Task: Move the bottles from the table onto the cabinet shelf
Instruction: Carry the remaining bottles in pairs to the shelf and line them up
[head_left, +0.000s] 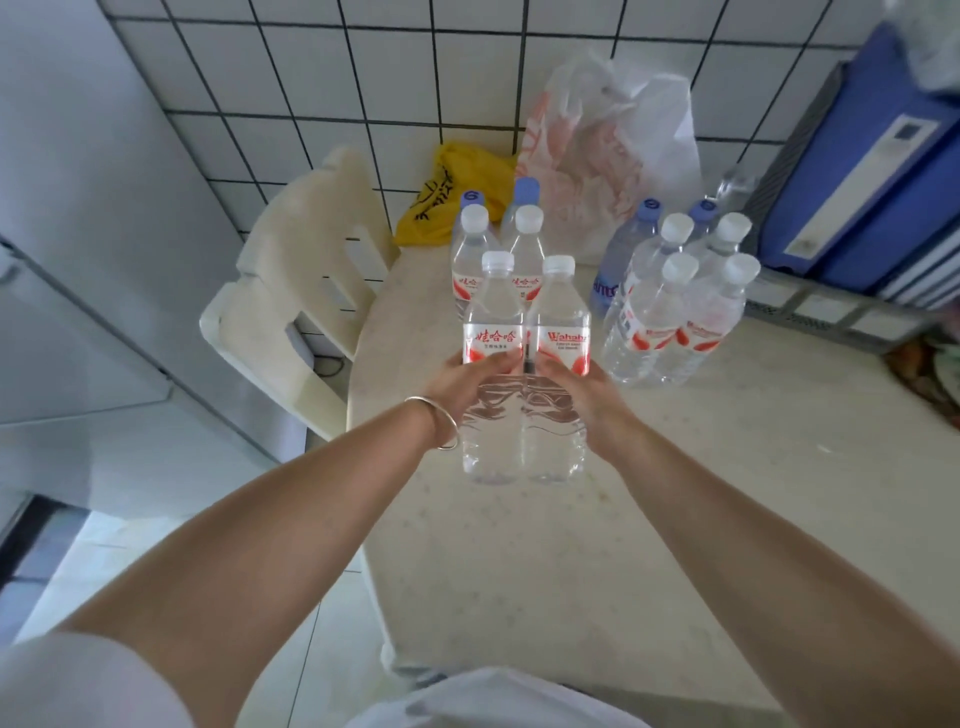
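Observation:
Two clear water bottles with white caps and red-and-white labels are held side by side above the table (571, 545). My left hand (462, 387) grips the left bottle (493, 332) at its middle; a silver bangle sits on that wrist. My right hand (582, 395) grips the right bottle (563, 332). Behind them stand two more white-capped bottles (524, 260) and two blue-capped ones. To the right a cluster of several bottles (680, 317) stands on the table, with blue-capped bottles at its back. No cabinet shelf is in view.
A cream plastic chair (296, 291) stands at the table's left edge. A yellow bag (452, 202) and a white plastic bag (608, 150) lie at the back by the tiled wall. Blue folders (872, 166) in a crate fill the right back. A grey appliance (93, 234) stands far left.

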